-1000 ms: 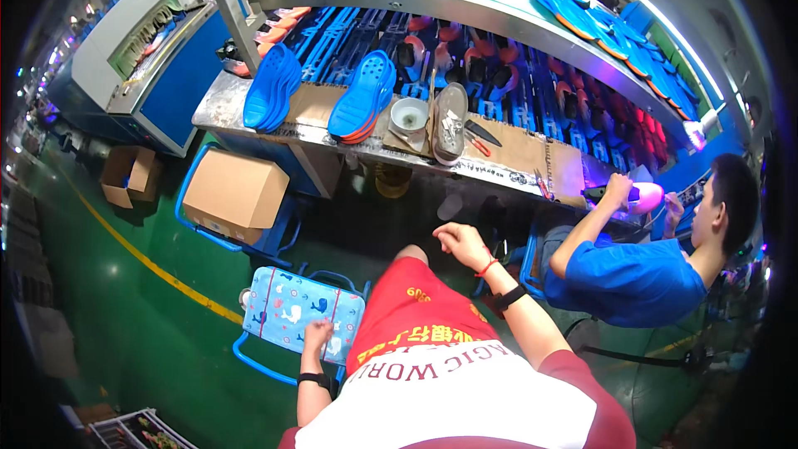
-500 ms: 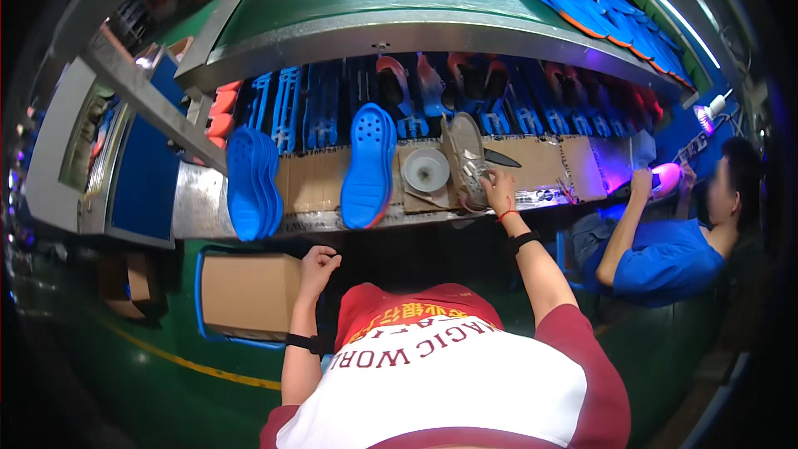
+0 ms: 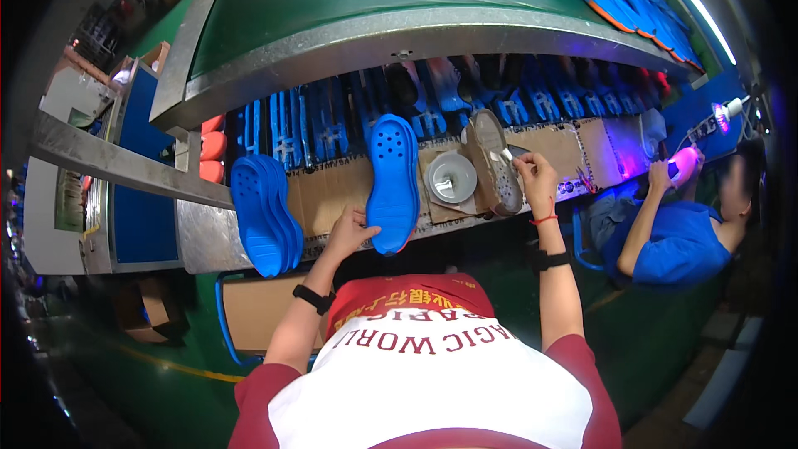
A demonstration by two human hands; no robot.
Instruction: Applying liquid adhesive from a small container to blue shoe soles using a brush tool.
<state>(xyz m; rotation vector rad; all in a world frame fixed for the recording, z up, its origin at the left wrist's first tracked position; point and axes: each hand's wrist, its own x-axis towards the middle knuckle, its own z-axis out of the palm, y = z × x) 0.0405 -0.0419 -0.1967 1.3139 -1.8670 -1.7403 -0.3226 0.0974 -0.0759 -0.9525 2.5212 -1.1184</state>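
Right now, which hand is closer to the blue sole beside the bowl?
Left. The left hand touches the blue sole; the right hand is farther right, past the bowl.

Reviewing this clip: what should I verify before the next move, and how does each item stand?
1. Left hand at the middle blue sole: ok, touching its lower left edge.
2. Left grip secure: cannot tell; part of the fingers is hidden.
3. Right hand holding a tool: cannot tell; its fingers are pinched beside the grey sole-shaped piece.
4. White bowl upright: ok, open side up.
5. Left stack of blue soles apart from both hands: ok.
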